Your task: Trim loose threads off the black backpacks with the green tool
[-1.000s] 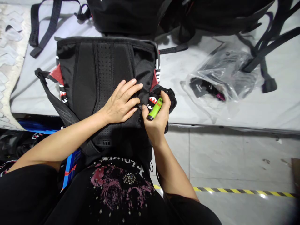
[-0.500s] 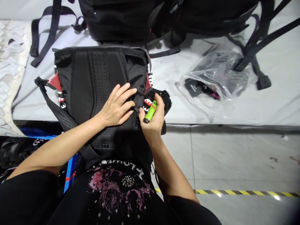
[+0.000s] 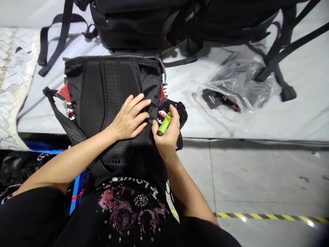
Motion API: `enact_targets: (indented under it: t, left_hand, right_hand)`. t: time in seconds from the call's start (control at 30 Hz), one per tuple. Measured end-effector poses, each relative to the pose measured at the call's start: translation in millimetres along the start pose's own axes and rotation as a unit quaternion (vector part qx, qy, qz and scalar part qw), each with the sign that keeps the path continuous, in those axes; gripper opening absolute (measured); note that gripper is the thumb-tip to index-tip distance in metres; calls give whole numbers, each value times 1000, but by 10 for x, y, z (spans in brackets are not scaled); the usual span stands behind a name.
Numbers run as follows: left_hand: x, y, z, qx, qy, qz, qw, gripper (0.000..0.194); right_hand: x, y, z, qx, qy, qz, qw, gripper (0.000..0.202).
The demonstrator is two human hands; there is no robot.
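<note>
A black backpack [image 3: 94,89] lies back side up before me, its padded panel and a shoulder strap showing. Red, white and black print shows along both its sides. Spread over the right part of the panel, my left hand [image 3: 131,116] rests with its fingers apart. At the bag's right edge my right hand [image 3: 168,132] grips a green lighter [image 3: 165,124], its dark end pointing down toward me. The right thumb is close to the bag's edge, by the left fingertips. Whether a flame or thread is there, I cannot tell.
More black bags [image 3: 138,27] stand along the back of the white-covered table [image 3: 185,82], with loose straps hanging. To the right lies a clear plastic bag [image 3: 241,85] holding dark items with a tag. A blue frame [image 3: 77,192] and grey tiled floor [image 3: 244,171] are below.
The view has shifted slightly, so the backpack and table appear a little lower and some things further right. Both hands keep nearly the same place, with the lighter still in my right hand.
</note>
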State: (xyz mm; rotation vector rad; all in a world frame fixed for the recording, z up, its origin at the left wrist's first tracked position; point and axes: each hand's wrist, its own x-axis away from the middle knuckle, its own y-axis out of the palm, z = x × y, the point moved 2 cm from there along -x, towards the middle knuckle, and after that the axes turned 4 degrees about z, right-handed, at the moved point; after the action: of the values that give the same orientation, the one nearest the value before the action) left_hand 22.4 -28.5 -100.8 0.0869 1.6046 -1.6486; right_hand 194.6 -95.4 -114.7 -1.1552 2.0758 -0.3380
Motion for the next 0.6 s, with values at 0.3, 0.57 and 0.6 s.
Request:
enact_targets:
  t: [0.3, 0.57, 0.6]
  left_hand:
    - [-34, -215, 0, 17, -17, 51, 998, 48]
    - [701, -1275, -272, -155, -306, 271, 899, 59]
    - [893, -1335, -296, -140, -401, 275, 863, 63]
  right_hand:
    - [1, -38, 36, 4, 29, -27, 999, 65]
    - [86, -231, 146, 42, 99, -102, 989, 75]
    - [88, -230, 214, 70, 117, -123, 983, 78]
